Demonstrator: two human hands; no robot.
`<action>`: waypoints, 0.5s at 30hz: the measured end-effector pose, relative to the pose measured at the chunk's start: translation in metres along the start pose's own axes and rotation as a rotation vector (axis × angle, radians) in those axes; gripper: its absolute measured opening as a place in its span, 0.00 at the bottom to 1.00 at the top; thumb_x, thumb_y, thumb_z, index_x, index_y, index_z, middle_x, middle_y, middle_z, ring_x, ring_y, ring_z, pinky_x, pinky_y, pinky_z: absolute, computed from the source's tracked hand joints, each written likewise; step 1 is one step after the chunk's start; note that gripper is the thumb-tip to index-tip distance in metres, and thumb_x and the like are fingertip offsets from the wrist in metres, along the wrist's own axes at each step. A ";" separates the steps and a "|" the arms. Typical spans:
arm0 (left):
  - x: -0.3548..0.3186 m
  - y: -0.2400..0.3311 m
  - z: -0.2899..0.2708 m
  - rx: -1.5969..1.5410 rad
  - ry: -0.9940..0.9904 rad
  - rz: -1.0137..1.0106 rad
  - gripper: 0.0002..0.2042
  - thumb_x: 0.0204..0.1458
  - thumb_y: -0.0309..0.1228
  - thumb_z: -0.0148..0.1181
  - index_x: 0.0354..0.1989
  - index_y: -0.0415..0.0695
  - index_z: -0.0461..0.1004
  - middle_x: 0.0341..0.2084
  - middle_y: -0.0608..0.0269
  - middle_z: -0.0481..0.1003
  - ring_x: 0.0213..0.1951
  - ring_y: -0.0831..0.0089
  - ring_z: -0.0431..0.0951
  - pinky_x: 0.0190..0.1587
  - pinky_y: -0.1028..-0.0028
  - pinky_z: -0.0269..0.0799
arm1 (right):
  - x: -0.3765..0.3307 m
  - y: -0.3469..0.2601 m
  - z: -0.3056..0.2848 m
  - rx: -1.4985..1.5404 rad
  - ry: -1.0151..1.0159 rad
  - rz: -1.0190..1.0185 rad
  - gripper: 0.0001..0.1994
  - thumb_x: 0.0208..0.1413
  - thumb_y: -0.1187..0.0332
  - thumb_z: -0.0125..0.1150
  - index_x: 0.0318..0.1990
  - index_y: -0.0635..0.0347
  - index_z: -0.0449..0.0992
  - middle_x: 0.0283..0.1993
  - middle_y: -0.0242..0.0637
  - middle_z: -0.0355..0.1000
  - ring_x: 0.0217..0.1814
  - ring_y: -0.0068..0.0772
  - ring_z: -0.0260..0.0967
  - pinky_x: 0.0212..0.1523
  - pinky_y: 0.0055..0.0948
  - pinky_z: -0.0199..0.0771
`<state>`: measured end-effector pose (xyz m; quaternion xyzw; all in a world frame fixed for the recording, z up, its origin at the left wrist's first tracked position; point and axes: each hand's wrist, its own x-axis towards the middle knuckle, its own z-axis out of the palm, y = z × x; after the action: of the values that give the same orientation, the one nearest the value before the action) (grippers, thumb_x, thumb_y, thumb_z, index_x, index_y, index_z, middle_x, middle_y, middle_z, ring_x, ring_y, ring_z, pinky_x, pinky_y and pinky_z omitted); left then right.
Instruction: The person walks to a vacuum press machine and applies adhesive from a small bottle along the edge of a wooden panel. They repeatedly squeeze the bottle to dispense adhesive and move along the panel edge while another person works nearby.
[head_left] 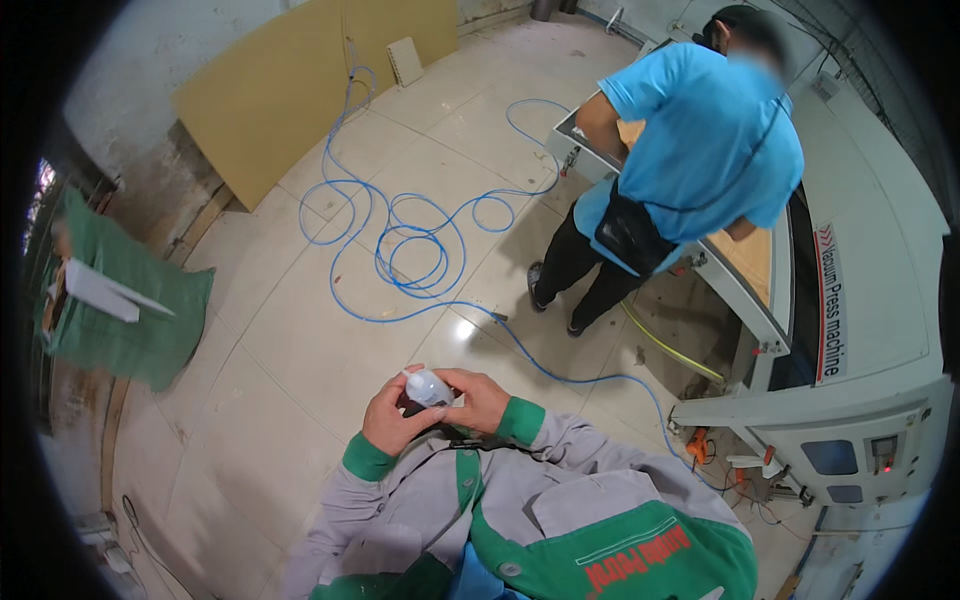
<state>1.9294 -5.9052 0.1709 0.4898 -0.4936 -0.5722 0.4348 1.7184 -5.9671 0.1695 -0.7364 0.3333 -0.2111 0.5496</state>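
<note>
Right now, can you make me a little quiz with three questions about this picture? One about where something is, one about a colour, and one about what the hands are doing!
1. Where does the blue hose lie?
A. Looped on the tiled floor
B. Hung on the wall
C. Coiled on top of the machine

2. What colour is the shirt of the other person at the white machine?
A. Red
B. Bright blue
C. Yellow

3. What is happening with the small clear bottle?
A. It lies on the floor
B. It stands on the machine
C. Both hands hold it

Answers:
1. A, the hose curls in loops across the floor tiles.
2. B, the shirt is bright blue.
3. C, the left hand and right hand close around it in front of the chest.
</note>
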 end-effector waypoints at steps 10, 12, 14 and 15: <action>0.398 0.041 -0.075 0.362 -0.157 -0.103 0.14 0.63 0.34 0.63 0.50 0.37 0.80 0.29 0.64 0.80 0.31 0.80 0.74 0.36 0.74 0.72 | 0.164 0.072 -0.212 -0.050 0.615 0.308 0.29 0.51 0.67 0.71 0.62 0.57 0.70 0.53 0.48 0.78 0.57 0.48 0.78 0.57 0.40 0.76; 0.495 0.041 -0.069 0.434 -0.109 -0.017 0.16 0.65 0.41 0.60 0.40 0.37 0.81 0.23 0.63 0.77 0.27 0.75 0.73 0.32 0.70 0.69 | 0.204 0.101 -0.251 -0.043 0.627 0.313 0.30 0.50 0.69 0.71 0.62 0.57 0.70 0.57 0.50 0.76 0.61 0.52 0.76 0.60 0.41 0.75; 0.592 0.045 -0.056 0.561 -0.131 0.021 0.18 0.65 0.43 0.59 0.40 0.37 0.81 0.23 0.61 0.77 0.27 0.72 0.73 0.33 0.68 0.70 | 0.246 0.129 -0.289 -0.099 0.663 0.305 0.30 0.48 0.70 0.72 0.62 0.57 0.71 0.59 0.50 0.75 0.62 0.54 0.74 0.62 0.42 0.74; 0.636 0.048 -0.046 0.590 -0.151 -0.013 0.19 0.65 0.45 0.58 0.39 0.38 0.80 0.24 0.57 0.77 0.27 0.67 0.75 0.34 0.66 0.71 | 0.269 0.141 -0.310 -0.184 0.702 0.212 0.32 0.46 0.71 0.72 0.62 0.57 0.71 0.61 0.50 0.73 0.63 0.57 0.72 0.63 0.43 0.73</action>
<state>1.8853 -6.5421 0.1330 0.5542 -0.6662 -0.4418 0.2320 1.6569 -6.3936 0.1156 -0.6267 0.5933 -0.3619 0.3524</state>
